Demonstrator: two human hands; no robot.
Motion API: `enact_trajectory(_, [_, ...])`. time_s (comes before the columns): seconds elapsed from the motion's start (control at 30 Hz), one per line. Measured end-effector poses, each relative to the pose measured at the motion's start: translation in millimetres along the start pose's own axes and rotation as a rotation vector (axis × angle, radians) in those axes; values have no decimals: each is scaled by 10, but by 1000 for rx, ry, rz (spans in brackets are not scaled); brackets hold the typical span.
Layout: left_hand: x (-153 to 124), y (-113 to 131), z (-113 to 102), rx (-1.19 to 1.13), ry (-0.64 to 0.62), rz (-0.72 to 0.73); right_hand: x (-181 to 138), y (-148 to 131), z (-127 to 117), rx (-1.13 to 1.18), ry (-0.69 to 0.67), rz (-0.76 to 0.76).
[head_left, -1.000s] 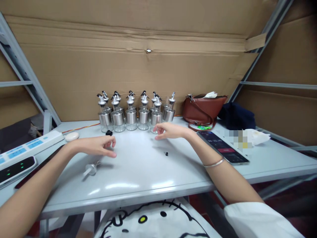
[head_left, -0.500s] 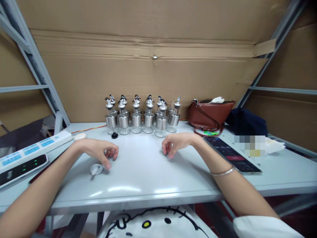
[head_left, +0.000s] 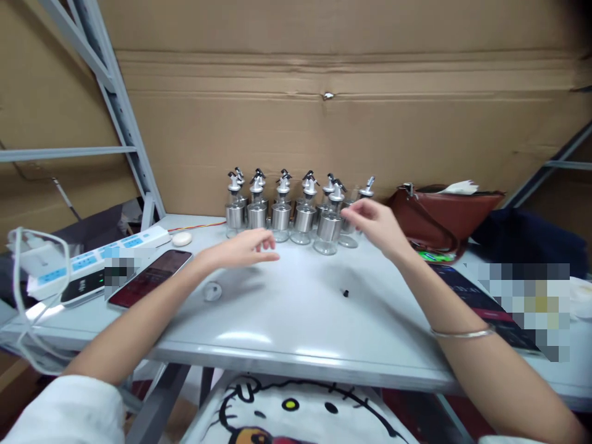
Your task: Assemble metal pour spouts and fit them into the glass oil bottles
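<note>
My left hand hovers over the table, fingers loosely apart and holding nothing. Below it to the left lies a round whitish disc-shaped piece. My right hand is raised at the right end of the bottles, its fingers partly bent and no object visible in them. The fingertips overlap the edge of the front right bottle; whether they touch it I cannot tell. That bottle is glass with a steel sleeve and a pourer top. A small black piece lies on the table between my hands.
Several similar bottles stand in rows before the cardboard wall. At left are a power strip, a phone and a round white object. A brown bag and another phone are at right.
My view has swung left. The right hand has lifted from the table towards the right-hand bottles, exposing the small black piece. My left hand has moved right, away from the whitish disc.
</note>
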State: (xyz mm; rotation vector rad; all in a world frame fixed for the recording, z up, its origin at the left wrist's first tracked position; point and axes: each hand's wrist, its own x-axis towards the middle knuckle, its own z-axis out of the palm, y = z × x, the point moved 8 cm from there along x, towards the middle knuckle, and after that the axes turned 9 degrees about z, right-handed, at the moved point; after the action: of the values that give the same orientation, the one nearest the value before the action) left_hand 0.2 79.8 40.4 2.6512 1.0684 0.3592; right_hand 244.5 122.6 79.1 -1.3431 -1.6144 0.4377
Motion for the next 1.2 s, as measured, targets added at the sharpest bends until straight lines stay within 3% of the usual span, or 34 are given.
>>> enact_trajectory(0.03, [29,121,-14,111,119,28,31,43,-151,44,166,-21])
enact_trajectory(0.1, [51,368,160,321,137,110,71,183,-367,67,393,-44])
enact_trajectory(0.2, [-9,596,437,331,118,227,157,490,-511,-30,515,26])
enact_trajectory(0.37, [-68,549,719,172,-39,209,316,968,-472,-186,395,213])
enact_trajectory(0.47, [-58,486,883,28,-209,169,372,1209,-391,-161,298,368])
enact_trajectory(0.53, [-53,474,936,-16,-257,159,406,1291,-313,-133,239,402])
enact_trajectory(0.67, [-50,468,961,-9,-267,159,470,1271,-129,-144,138,288])
enact_trajectory(0.8, [-53,463,960,-8,-263,156,447,1245,-58,-170,132,280])
enact_trajectory(0.9, [-51,462,962,-3,-270,152,382,1149,-110,-199,198,296])
enact_trajectory(1.07, [-49,460,958,-4,-269,155,219,832,-364,-222,423,321])
enact_trajectory(1.2, [-52,456,952,0,-269,156,82,500,-492,-169,552,196])
